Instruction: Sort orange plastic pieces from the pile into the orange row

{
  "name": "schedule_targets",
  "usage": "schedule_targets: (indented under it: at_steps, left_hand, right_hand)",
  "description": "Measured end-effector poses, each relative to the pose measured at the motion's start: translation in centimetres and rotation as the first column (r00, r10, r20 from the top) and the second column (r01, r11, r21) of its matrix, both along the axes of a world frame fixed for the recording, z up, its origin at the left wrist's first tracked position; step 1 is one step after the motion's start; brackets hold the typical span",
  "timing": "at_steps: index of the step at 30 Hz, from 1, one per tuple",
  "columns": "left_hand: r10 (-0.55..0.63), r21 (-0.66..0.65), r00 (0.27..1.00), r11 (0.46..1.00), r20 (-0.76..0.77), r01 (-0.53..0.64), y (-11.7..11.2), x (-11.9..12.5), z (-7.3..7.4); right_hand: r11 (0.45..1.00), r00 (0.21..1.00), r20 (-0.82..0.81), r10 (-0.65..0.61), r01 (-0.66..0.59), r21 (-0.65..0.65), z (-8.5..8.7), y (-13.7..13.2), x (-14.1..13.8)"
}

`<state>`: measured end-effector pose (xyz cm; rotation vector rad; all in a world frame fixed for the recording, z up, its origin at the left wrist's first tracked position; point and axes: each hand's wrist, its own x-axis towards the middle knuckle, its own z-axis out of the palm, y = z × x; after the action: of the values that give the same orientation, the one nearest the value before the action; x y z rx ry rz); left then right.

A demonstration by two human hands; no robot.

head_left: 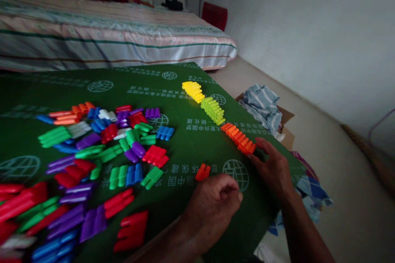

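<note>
My right hand [275, 169] is at the near end of a row of orange plastic building blocks [237, 137], thumb and forefinger gripping its last piece. Lime green blocks [212, 111] continue that row, and yellow blocks [193, 91] form its far end. Closer to me, my left hand [212, 209] hovers over the green table with its fingers curled inward; whatever they hold, if anything, is hidden. A small orange block [203, 171] lies just beyond the left knuckles, apart from the row.
Loose red, green, purple, blue and white blocks [108, 154] spread across the left of the green table [173, 148]. Behind it stands a bed [123, 37]. Past the right edge, a cardboard box [286, 127] with striped cloth [261, 104] and more cloth [313, 197] sit on the floor.
</note>
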<state>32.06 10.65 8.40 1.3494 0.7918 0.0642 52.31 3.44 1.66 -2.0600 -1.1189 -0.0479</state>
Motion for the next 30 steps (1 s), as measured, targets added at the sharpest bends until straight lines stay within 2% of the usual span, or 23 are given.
schedule_targets:
  at_steps: [11, 20, 30]
  left_hand:
    - [0.01, -0.014, 1.0, 1.0, -0.023, -0.01, -0.5, -0.9, 0.6]
    - [0.013, -0.018, 1.0, 1.0, -0.017, -0.013, -0.8, -1.1, 0.2]
    - [0.0, -0.01, 0.999, 1.0, -0.047, 0.0, -0.7, -1.3, 0.1]
  right_hand:
    - [1.0, 1.0, 0.014, 0.019, -0.019, -0.024, 0.1, 0.1, -0.2]
    - [0.999, 0.998, 0.04, -0.047, 0.047, -0.002, -0.1, 0.3, -0.3]
    - [0.999, 0.999, -0.002, -0.052, 0.052, -0.012, 0.2, 0.4, -0.6]
